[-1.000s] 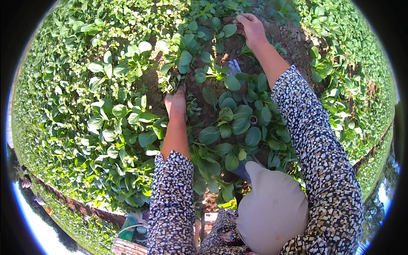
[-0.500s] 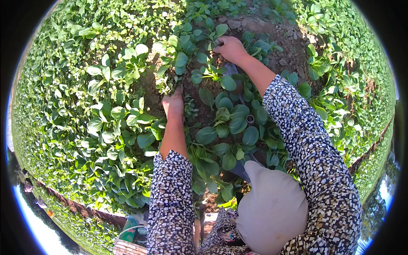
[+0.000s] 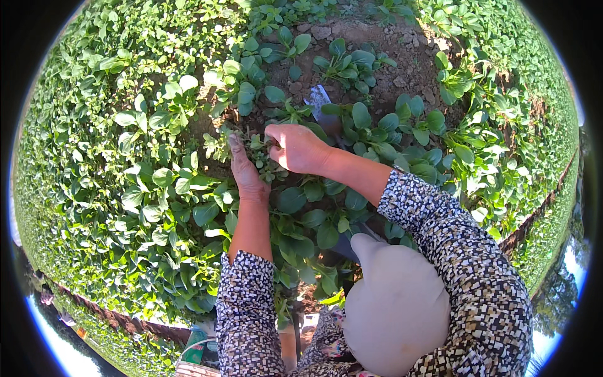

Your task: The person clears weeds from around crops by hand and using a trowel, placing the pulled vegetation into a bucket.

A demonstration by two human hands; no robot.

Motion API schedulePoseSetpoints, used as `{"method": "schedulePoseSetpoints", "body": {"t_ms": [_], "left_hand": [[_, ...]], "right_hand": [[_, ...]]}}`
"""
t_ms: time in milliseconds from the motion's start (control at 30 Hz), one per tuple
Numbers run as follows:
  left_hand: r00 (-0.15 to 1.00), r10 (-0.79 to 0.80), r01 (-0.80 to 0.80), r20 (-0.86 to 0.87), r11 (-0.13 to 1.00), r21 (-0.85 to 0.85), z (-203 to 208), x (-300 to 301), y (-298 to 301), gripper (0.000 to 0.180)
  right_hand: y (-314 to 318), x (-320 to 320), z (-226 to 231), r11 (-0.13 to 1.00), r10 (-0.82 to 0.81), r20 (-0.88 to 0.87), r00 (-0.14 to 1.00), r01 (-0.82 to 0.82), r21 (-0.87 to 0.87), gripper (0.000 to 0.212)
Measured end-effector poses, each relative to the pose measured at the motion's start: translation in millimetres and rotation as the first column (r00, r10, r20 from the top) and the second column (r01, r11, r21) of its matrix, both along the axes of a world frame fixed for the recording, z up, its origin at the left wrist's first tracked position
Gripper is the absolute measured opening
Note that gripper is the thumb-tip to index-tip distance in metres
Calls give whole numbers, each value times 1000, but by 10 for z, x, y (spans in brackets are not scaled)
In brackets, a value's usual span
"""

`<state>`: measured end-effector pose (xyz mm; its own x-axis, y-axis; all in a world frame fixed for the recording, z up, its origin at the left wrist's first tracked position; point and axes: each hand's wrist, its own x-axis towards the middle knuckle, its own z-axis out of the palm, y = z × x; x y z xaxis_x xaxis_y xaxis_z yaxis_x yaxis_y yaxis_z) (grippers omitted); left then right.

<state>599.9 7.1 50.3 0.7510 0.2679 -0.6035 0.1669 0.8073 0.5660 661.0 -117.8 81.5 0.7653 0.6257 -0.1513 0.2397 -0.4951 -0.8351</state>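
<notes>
A bunch of small-leaved green plants (image 3: pixel 259 149) lies between my two hands, above the leafy bed. My left hand (image 3: pixel 250 179) has its fingers stretched upward along the left side of the bunch, which rests against the palm; leaves cover the thumb. From the right, my right hand (image 3: pixel 300 149) reaches across with curled fingers closed on the same bunch, close to the left hand. Its fingertips are partly hidden by leaves. Just beyond the right hand, a flat metal blade (image 3: pixel 319 100) lies on the soil, its lower part covered by leaves.
Broad-leaved greens (image 3: pixel 292 200) stand below my hands, and another clump (image 3: pixel 348 66) grows in the bare brown soil (image 3: pixel 402 53) farther off. Dense foliage (image 3: pixel 94 163) spreads to the left. A pale rounded shape (image 3: pixel 396 308) fills the lower right; a container's rim (image 3: pixel 195 369) shows at lower left.
My right hand has come from the far clump down and left to my left hand. The left fingers have straightened. The view has shifted slightly, and the metal blade shows more plainly.
</notes>
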Motion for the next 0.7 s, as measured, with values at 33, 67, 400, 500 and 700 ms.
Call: {"method": "schedulePoseSetpoints", "body": {"t_ms": [33,67,400,500,700], "left_hand": [[998,51,-51,23,999,11,99,-44,-83,51],[996,-34,46,-85,988,145,-10,-136,-96,47],[955,113,-92,-273,992,89,-83,-87,-22,18],[925,79,-47,-371,994,95,-246,-40,-14,17],[868,40,76,-494,974,212,-473,-141,124,42]], "right_hand": [[16,-114,-6,1000,-2,8,1000,2,9,14],[-4,-190,-18,999,2,27,1000,-1,-33,14],[-1161,454,439,716,-583,-261,769,639,283,21],[-1785,802,-111,849,-433,265,861,489,-202,26],[-1349,755,-311,815,-211,267,940,320,-484,41]]}}
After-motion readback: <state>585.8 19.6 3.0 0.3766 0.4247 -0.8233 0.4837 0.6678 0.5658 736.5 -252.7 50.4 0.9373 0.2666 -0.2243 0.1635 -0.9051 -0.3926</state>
